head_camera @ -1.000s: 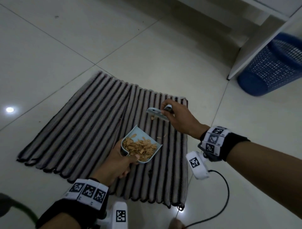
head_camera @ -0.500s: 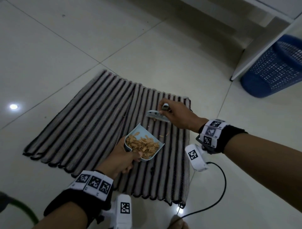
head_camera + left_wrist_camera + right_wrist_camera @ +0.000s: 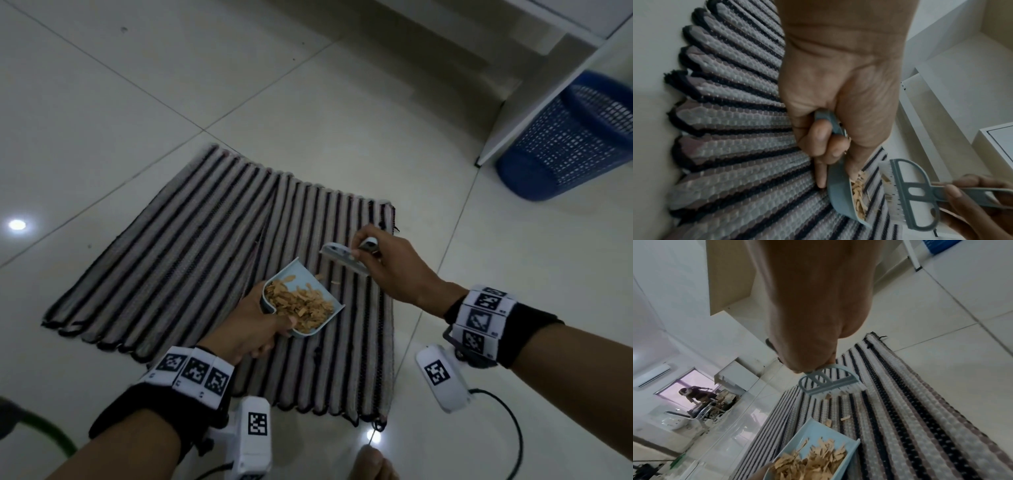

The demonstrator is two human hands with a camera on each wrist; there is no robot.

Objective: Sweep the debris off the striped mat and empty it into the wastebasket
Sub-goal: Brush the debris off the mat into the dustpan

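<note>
A grey-and-black striped mat (image 3: 178, 274) lies on the tiled floor. My left hand (image 3: 253, 325) grips the handle of a light blue dustpan (image 3: 329, 317) that holds a heap of tan debris chips (image 3: 301, 305). The pan (image 3: 840, 198) rests tilted on the mat's right part. My right hand (image 3: 390, 270) holds a small grey-blue hand brush (image 3: 337, 253) just beyond the pan's mouth. Its bristles (image 3: 836, 390) point down at the mat. A few loose chips (image 3: 844, 418) lie on the mat between brush and pan (image 3: 818, 433).
A blue mesh wastebasket (image 3: 568, 144) stands on the floor at the far right, partly behind a white furniture panel (image 3: 534, 102). White furniture fills the far edge. A cable (image 3: 507, 421) trails on the floor at the lower right. Another person (image 3: 694, 394) works far off.
The pan and brush have stayed close together on the mat's right part. The brush has edged a little nearer the pan's mouth. The camera has shifted, so the mat sits higher in view.
</note>
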